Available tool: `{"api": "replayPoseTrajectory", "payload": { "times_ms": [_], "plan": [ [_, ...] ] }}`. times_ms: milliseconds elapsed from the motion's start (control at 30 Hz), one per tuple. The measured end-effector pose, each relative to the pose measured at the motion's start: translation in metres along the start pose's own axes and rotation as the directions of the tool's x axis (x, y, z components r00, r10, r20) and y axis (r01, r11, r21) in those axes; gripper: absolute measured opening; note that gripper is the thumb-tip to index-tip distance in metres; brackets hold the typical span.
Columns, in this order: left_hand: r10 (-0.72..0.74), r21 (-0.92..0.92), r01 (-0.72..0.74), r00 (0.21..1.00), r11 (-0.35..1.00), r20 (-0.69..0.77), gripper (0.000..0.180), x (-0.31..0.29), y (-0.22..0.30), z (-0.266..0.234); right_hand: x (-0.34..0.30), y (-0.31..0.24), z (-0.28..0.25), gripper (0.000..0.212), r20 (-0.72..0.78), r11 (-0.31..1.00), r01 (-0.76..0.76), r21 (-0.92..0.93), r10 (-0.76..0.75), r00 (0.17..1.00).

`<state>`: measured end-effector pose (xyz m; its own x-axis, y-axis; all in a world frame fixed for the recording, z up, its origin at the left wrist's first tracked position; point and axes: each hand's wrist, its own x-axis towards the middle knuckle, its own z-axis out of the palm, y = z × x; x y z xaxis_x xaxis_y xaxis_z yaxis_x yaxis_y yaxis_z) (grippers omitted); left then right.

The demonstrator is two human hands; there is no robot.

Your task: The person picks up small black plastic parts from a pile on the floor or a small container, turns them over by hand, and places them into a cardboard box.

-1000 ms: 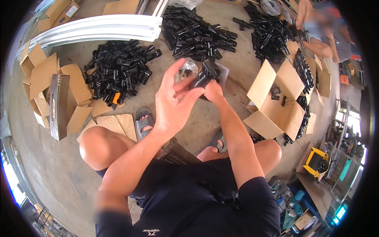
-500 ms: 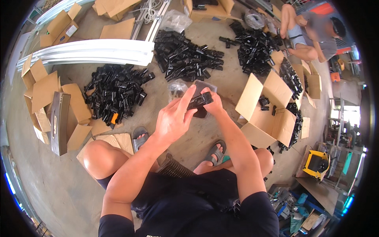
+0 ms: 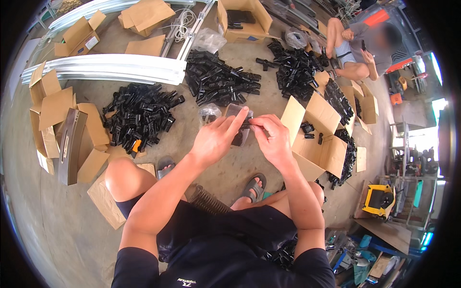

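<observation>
Black part (image 3: 245, 124) is pinched by the right hand (image 3: 273, 139), left hand's (image 3: 215, 139) grip unclear, black heaps (image 3: 139, 117) and an open carton (image 3: 307, 162) around.

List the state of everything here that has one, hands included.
Right hand: pinching a small dark part
Left hand: index finger extended, grip hidden
Square tan cardboard box, near right: open, black pieces inside
Rectangular tan cardboard box, top: open, dark items inside
Clear plastic wrapping, top: crumpled
Shiny black parts, left: heaped
</observation>
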<state>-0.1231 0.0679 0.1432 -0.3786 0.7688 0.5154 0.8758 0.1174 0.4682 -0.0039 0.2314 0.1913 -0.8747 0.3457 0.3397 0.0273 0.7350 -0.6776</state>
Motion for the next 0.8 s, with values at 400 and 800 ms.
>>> {"api": "replayPoseTrajectory", "payload": {
  "times_ms": [400,800],
  "plan": [
    [0.003,0.098,-0.008,0.998,0.995,0.057,0.083,-0.011,0.007,0.003,-0.012,0.011,0.021,0.018,0.147,0.921,0.259,-0.292,-0.225,0.963],
    [-0.01,0.092,0.002,0.996,0.996,0.088,0.079,-0.012,0.001,0.011,-0.006,0.014,0.026,0.011,0.242,0.918,0.203,-0.341,-0.123,0.962]
  ]
}}
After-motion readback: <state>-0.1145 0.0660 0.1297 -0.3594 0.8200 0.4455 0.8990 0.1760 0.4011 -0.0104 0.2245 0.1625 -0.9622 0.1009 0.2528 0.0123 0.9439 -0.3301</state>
